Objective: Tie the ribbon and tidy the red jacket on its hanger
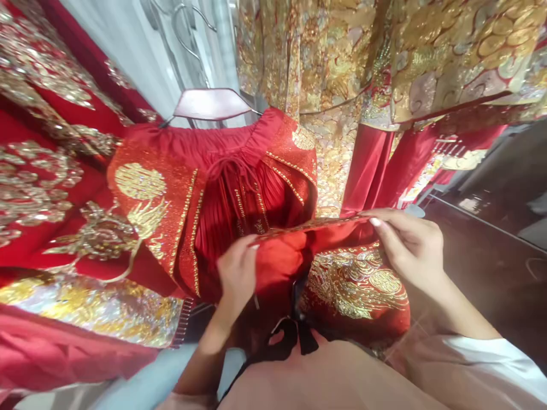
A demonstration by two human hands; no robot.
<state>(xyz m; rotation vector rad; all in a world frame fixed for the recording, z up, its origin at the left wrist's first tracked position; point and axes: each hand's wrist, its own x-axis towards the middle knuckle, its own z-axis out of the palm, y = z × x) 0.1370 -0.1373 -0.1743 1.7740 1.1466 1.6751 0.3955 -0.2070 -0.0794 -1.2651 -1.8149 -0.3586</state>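
A red skirt (252, 136) with a gathered waistband, gold embroidery and a small bow hangs in front of me from a hanger (213, 104) with a white centre plate. Stretched between my hands is the edge of a piece of red fabric with gold embroidery (359, 282), held close to my body. My left hand (237, 270) pinches that edge near the skirt's lower front. My right hand (410, 242) grips the other end, thumb on top. Where the fabric hangs below my left hand it is in shadow, and I cannot tell what garment it belongs to.
Red garments with sequins (51, 171) hang close on the left. Gold-patterned garments (329, 68) fill the back and right, with red cloth (371, 165) below them. A dark floor (478, 262) stretches to the right. A bare metal hanger hook (188, 25) shows above.
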